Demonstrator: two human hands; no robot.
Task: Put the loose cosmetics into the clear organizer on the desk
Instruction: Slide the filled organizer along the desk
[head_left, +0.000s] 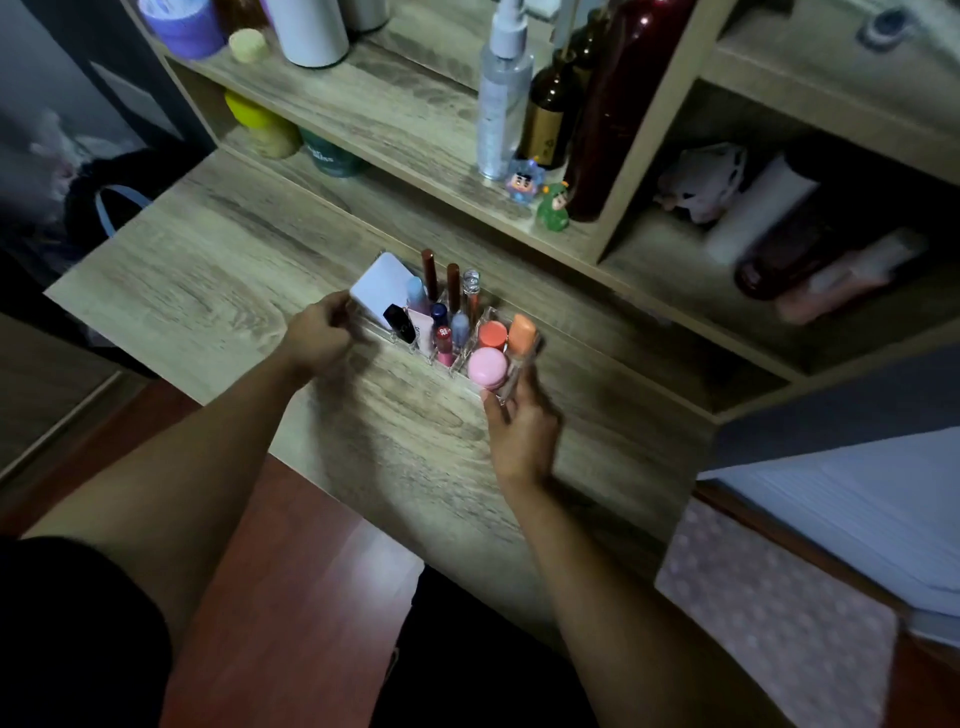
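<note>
The clear organizer (500, 318) stands in the middle of the wooden desk (208, 270) and holds several cosmetics. A white compact (378, 283) fills its left end. Tall lip tubes (453, 283) stand along the back, with a black lipstick (400, 322) and small tubes in front. A pink round jar (487, 367), a coral jar (491, 334) and an orange-capped bottle (521, 338) sit at its right end. My left hand (319, 332) grips the organizer's left end. My right hand (519, 421) grips its front right corner.
A shelf unit rises behind the desk with a clear spray bottle (503, 93), dark bottles (618, 104), two small figurines (551, 208), a yellow jar (260, 122) and white cylinders. A bed with a dotted cover (779, 613) lies to the right. Red floor lies below.
</note>
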